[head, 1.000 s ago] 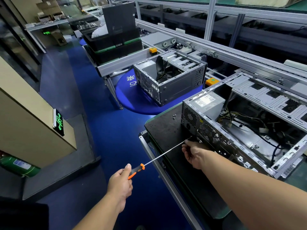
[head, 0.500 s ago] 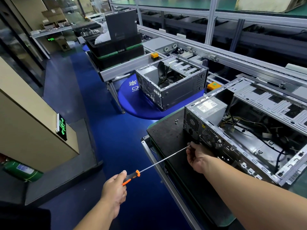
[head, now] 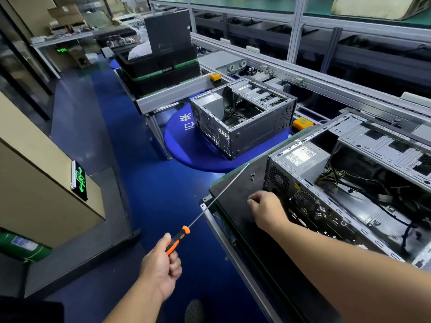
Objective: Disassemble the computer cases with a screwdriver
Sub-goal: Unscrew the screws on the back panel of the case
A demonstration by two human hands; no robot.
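Near computer case [head: 349,194], right of frame: lies on the black work mat [head: 235,190] with its side panel off and interior exposed; power supply [head: 303,159], cabling and drive cage remain fitted. Loose screws [head: 252,176] lie on the mat just beside the case's rear corner, which suggests some fasteners are already out. Second computer case [head: 242,122], centre of frame, stands on a blue round surface [head: 186,145], also open, with cables visible inside.

Left hand [head: 163,269], lower centre: closed round the orange-and-black handle of the long screwdriver [head: 205,210]; shaft points up and right, tip above the mat's edge, clear of the case. Right hand [head: 268,210]: fingers curled in a loose fist at the rear panel; whether it holds a screw cannot be told.

Judgement: disassembly partly done; internal components of both cases still to come out.
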